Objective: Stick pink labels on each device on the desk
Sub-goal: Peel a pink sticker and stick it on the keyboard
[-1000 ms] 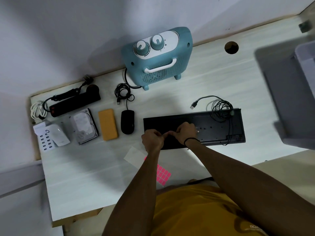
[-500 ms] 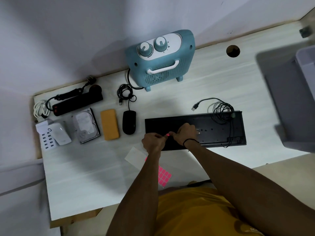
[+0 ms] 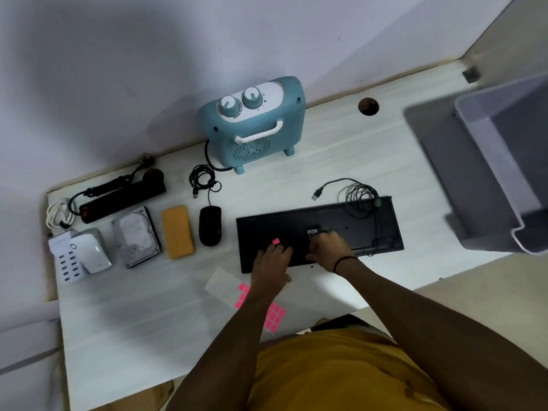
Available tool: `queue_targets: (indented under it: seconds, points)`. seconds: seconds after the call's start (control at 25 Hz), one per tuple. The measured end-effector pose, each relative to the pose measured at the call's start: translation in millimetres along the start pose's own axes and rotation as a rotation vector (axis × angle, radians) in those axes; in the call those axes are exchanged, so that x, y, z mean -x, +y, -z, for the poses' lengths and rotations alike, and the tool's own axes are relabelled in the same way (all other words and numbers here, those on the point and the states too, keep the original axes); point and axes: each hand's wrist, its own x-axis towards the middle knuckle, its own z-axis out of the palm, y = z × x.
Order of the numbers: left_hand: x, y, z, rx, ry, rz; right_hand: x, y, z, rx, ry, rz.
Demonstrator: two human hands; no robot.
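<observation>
A black keyboard (image 3: 258, 229) lies face down at mid-desk, its cable coiled on its right end. A single pink label (image 3: 275, 241) sits on its back, left of centre. My left hand (image 3: 271, 262) reaches over the keyboard's near edge, straight fingertips touching the label's near side. My right hand (image 3: 329, 250) rests on the keyboard just to the right. The pink label sheet (image 3: 274, 315) lies near the front edge, partly under my left forearm. I see no label on the mouse (image 3: 210, 225), orange power bank (image 3: 178, 231), hard drive (image 3: 137, 236) or blue heater (image 3: 255, 123).
A white charger and router (image 3: 83, 255) and a black power strip (image 3: 124, 197) lie at the far left. A grey bin (image 3: 498, 161) fills the right end of the desk. A cable hole (image 3: 368, 106) is at the back. The desk (image 3: 133, 321) is white.
My hands were together, pinching a pink label above the keyboard. They have parted, the label now lies on the keyboard's back under my left fingertips, and my right hand has shifted right.
</observation>
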Motion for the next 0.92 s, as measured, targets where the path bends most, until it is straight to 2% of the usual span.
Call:
queue_targets:
  seconds: [0.16,0.36,0.44,0.56,0.64,0.72,0.8,0.92]
  points:
    - [-15,2,21,-0.133,0.016,-0.078,15,12,7,0.003,0.053,0.069]
    - [-10,24,15,-0.298,-0.040,-0.206,37,49,0,-0.057,0.136,0.025]
    - [-7,25,18,-0.304,-0.023,-0.211,38,59,6,-0.075,0.311,-0.011]
    - [-5,29,28,-0.281,0.046,-0.246,39,80,22,-0.129,0.567,-0.303]
    - [1,33,30,-0.282,0.070,-0.277,39,95,34,-0.166,0.541,-0.523]
    - [9,32,35,-0.278,0.096,-0.290,32,102,45,-0.178,0.431,-0.629]
    - [12,31,45,-0.254,0.115,-0.298,22,100,63,-0.212,0.395,-0.661]
    - [12,30,67,-0.198,0.143,-0.310,11,90,92,-0.205,0.452,-0.598]
